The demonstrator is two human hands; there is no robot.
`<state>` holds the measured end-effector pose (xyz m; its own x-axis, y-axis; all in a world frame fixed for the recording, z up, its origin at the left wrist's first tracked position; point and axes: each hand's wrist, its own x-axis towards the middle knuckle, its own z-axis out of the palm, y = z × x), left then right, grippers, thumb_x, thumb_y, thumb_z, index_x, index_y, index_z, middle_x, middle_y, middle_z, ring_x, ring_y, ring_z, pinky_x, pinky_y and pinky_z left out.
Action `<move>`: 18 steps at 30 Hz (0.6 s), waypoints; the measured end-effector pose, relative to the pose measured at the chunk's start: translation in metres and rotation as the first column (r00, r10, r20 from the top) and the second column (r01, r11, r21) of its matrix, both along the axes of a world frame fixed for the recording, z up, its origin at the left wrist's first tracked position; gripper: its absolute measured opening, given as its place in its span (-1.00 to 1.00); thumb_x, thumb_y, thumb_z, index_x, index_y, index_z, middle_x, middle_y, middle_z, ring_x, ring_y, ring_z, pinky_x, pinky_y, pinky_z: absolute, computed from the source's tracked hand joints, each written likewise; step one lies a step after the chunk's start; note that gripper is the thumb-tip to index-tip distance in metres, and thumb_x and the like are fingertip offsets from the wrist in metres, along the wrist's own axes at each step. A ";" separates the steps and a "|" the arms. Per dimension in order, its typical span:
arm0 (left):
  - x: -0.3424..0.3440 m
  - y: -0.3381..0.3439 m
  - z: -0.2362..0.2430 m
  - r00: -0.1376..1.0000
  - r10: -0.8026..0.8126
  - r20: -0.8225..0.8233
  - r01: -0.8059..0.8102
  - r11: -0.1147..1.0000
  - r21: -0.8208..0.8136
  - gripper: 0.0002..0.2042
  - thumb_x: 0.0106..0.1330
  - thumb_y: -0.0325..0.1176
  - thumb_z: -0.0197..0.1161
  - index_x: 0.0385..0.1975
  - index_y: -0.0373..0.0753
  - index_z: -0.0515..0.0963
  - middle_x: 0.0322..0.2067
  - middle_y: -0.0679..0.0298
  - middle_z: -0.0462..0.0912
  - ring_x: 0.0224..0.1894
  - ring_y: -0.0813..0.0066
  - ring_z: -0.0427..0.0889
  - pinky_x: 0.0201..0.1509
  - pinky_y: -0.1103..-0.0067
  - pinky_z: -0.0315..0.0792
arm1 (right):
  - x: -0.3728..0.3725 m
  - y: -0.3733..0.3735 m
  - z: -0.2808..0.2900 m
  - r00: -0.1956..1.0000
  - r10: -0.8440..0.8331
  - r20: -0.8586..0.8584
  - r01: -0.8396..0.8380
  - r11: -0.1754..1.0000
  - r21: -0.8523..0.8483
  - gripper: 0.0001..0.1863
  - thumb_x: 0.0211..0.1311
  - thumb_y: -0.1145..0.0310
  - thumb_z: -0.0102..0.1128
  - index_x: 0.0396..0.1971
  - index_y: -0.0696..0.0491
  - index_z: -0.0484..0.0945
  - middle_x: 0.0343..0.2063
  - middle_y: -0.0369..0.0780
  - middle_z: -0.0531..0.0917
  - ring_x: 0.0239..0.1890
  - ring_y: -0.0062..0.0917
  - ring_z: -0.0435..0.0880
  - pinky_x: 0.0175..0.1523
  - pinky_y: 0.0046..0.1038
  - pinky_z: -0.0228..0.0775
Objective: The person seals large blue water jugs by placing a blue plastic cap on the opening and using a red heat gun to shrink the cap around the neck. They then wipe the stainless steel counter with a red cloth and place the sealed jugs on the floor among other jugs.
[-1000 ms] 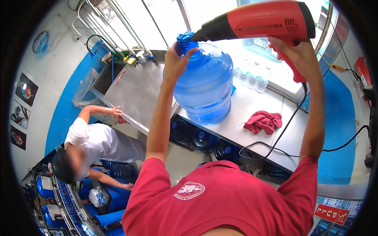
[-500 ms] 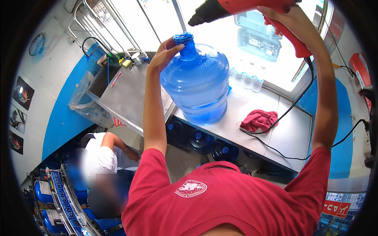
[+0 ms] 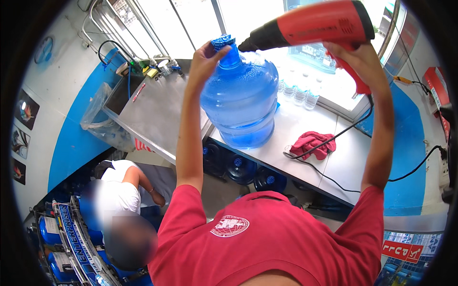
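Observation:
A large blue water jug [image 3: 241, 107] stands upright on the white counter. A crinkled blue plastic seal [image 3: 223, 42] covers its capped top. My left hand [image 3: 206, 59] has its thumb and fingers closed around the seal's side at the jug's neck. My right hand [image 3: 355, 59] grips the handle of a red heat gun [image 3: 317, 28]. The gun's black nozzle points left at the jug's neck, close beside the seal. Its black cord hangs from the handle down to the counter.
A crumpled red cloth [image 3: 312, 145] lies on the counter beside the cord. Several small clear bottles [image 3: 300, 90] stand by the window. A steel sink top [image 3: 160, 107] adjoins on the left. Dark blue jugs [image 3: 240, 169] sit beneath. Another person [image 3: 121, 190] in white bends at lower left.
The heat gun has come down and level, its nozzle now close to the jug's neck. My left hand still holds the seal. The other person's arm has shifted.

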<state>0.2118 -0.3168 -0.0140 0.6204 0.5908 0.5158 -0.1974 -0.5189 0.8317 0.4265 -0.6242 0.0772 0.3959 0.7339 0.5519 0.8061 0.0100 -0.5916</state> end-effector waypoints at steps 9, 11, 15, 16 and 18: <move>-0.001 0.025 0.012 0.968 -0.246 -0.038 0.247 0.969 0.010 -0.42 0.25 -0.07 0.36 0.20 -0.25 0.46 -0.03 0.12 0.65 0.04 0.37 0.63 0.22 0.41 0.46 | -0.013 0.003 -0.092 0.931 0.076 -0.356 -0.010 0.983 0.186 -0.56 0.20 0.20 0.37 -0.03 0.16 0.54 -0.41 -0.15 0.69 -0.50 -0.57 0.67 -0.40 -0.54 0.57; 0.003 0.003 0.006 0.998 -0.058 0.011 0.057 0.997 0.056 -0.43 0.25 -0.10 0.37 0.18 -0.30 0.46 -0.05 0.10 0.66 0.01 0.37 0.64 0.19 0.44 0.48 | -0.019 0.002 -0.100 0.933 0.082 -0.350 -0.004 0.976 0.217 -0.57 0.22 0.22 0.35 -0.02 0.16 0.53 -0.42 -0.14 0.69 -0.51 -0.57 0.66 -0.40 -0.55 0.55; 0.005 -0.013 -0.001 0.990 0.141 0.017 -0.142 0.985 0.094 -0.41 0.20 -0.13 0.43 0.13 -0.38 0.48 -0.08 0.07 0.67 0.02 0.34 0.63 0.18 0.44 0.48 | -0.024 -0.002 -0.110 0.887 0.091 -0.452 0.001 0.980 0.199 -0.56 0.21 0.20 0.35 -0.02 0.16 0.51 -0.42 -0.14 0.69 -0.54 -0.56 0.65 -0.42 -0.58 0.54; 0.000 -0.005 0.004 0.999 0.052 -0.018 -0.050 0.996 0.072 -0.40 0.18 -0.12 0.44 0.12 -0.38 0.48 -0.08 0.07 0.67 0.02 0.33 0.63 0.19 0.44 0.48 | -0.024 -0.003 -0.111 0.888 0.066 -0.456 0.027 0.980 0.196 -0.56 0.21 0.21 0.35 -0.02 0.16 0.52 -0.42 -0.14 0.69 -0.54 -0.56 0.65 -0.42 -0.58 0.54; -0.006 0.017 0.019 0.983 -0.167 -0.072 0.169 0.985 0.026 -0.38 0.13 -0.09 0.47 0.11 -0.36 0.50 -0.08 0.08 0.67 0.05 0.33 0.61 0.23 0.43 0.43 | -0.025 -0.003 -0.112 0.883 0.125 -0.452 -0.016 0.971 0.237 -0.59 0.19 0.28 0.38 -0.06 0.20 0.52 -0.45 -0.18 0.68 -0.58 -0.61 0.60 -0.45 -0.56 0.52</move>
<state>0.2059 -0.2994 0.0047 0.7442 0.4592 0.4851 -0.2266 -0.5096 0.8301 0.4012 -0.6276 -0.0348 0.5962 0.6512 0.4696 0.4348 0.2299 -0.8707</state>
